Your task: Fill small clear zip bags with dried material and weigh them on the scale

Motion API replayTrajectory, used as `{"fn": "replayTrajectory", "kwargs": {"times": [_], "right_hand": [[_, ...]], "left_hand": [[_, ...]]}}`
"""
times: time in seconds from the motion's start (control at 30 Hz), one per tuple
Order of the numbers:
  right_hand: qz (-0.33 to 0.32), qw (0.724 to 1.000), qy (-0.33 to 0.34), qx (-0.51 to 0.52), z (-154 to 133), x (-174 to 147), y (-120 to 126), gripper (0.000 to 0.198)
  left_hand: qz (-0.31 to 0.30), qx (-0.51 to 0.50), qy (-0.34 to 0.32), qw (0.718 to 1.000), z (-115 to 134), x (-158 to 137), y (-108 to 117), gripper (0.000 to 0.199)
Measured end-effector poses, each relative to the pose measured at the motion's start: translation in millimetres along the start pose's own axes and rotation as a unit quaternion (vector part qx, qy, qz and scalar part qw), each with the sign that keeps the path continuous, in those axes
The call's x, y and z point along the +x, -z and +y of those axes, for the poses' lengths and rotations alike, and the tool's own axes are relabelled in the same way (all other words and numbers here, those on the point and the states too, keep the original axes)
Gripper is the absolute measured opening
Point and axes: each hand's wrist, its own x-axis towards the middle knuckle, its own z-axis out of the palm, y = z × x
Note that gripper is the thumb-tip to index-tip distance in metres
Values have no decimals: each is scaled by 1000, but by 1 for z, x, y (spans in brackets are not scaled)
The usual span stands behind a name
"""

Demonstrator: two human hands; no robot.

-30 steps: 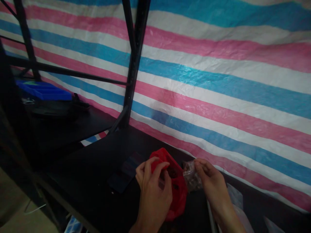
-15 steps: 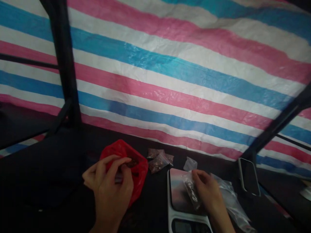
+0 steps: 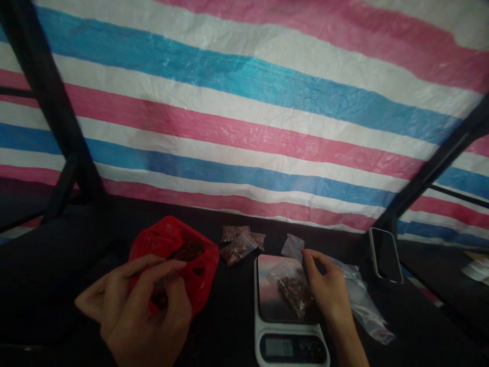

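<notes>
My left hand [image 3: 141, 311] is over the mouth of a red plastic bag [image 3: 160, 234]; its fingers are curled in with thumb and forefinger close together, and what they hold, if anything, is hidden. Dark brown dried pieces [image 3: 187, 251] show inside the red bag. A small clear bag [image 3: 294, 293] of similar brown bits rests on the steel plate of a kitchen scale [image 3: 292, 331]. My right hand [image 3: 328, 280] is beside that plate. Its thumb and forefinger pinch at the edge of a flat, small zip bag [image 3: 292, 246] behind the scale.
Several filled zip bags [image 3: 239, 247] lie in a pile behind the scale, to its left. Right of my right hand is a crumpled clear plastic bag [image 3: 369, 306]. A phone [image 3: 385, 255] leans near a dark frame post [image 3: 431, 173]. Striped sheeting [image 3: 244, 117] hangs behind the black table.
My right hand has let go of the filled bag, now lying on the scale, and moved to the small bag behind it. The view has shifted; my left hand remains at the red bag.
</notes>
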Motion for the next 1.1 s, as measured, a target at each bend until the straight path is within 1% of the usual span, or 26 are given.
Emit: {"fn": "replayTrajectory", "kwargs": {"times": [0.07, 0.13, 0.23, 0.3, 0.4, 0.5, 0.57, 0.63, 0.7, 0.77, 0.8, 0.83, 0.87, 0.9, 0.93, 0.97, 1.0, 1.03, 1.07, 1.1], "right_hand": [[-9, 1000, 8, 2, -1, -2, 0, 53], [-29, 999, 18, -4, -4, -5, -1, 49], [-50, 998, 28, -27, -9, -10, -1, 42], [-47, 998, 29, -42, -11, -13, -1, 40], [-39, 997, 31, -67, -11, -14, 0, 37], [-41, 994, 35, -96, -11, -15, 0, 34], [-41, 993, 37, -103, -11, -16, -1, 32], [-38, 994, 37, -100, -11, -18, -3, 30], [-37, 994, 37, -93, -11, -18, -4, 28], [-40, 995, 37, -79, -12, -18, -5, 27], [-43, 996, 37, -69, -13, -18, -5, 27], [-49, 996, 38, -59, -14, -17, -5, 30], [-57, 997, 40, -40, -16, -17, -4, 33], [-69, 997, 40, -8, -20, -17, -3, 37], [-81, 995, 38, 38, -25, -17, -3, 40], [-90, 991, 32, 93, -31, -18, -2, 42], [-96, 984, 25, 149, -38, -21, -3, 44], [-98, 975, 16, 198, -46, -24, -4, 46], [-100, 967, 9, 235, -55, -28, -6, 46], [-104, 960, 7, 258, -64, -33, -9, 45]], "left_hand": [[16, -15, -32, 999, 3, -5, -2, 18], [4, -26, -54, 998, 5, -9, -2, 21], [-12, -27, -40, 999, 9, -10, 1, 23], [-1, -24, -25, 999, 9, -9, 4, 22], [-7, -13, -7, 1000, 2, -8, 8, 22], [-20, 1, -34, 999, -13, -11, 9, 23], [-11, -2, -62, 998, -20, -12, 9, 22], [7, -9, -53, 999, -22, -10, 8, 18], [22, -17, -21, 999, -18, -7, 9, 15], [8, -22, 4, 1000, -9, -3, 11, 17], [-1, -32, 3, 999, -3, -3, 12, 18], [-25, -46, -1, 999, 5, -4, 12, 19], [-17, -74, -24, 997, 14, -7, 13, 19], [-38, -114, -13, 993, 24, -12, 13, 21], [-90, -157, 7, 983, 36, -19, 11, 23], [-129, -186, 78, 971, 49, -28, 9, 24], [-158, -210, 148, 953, 61, -38, 5, 21], [-180, -226, 205, 935, 72, -49, 1, 16], [-191, -233, 248, 921, 82, -58, -4, 21], [-199, -237, 284, 907, 88, -67, -10, 34]]}}
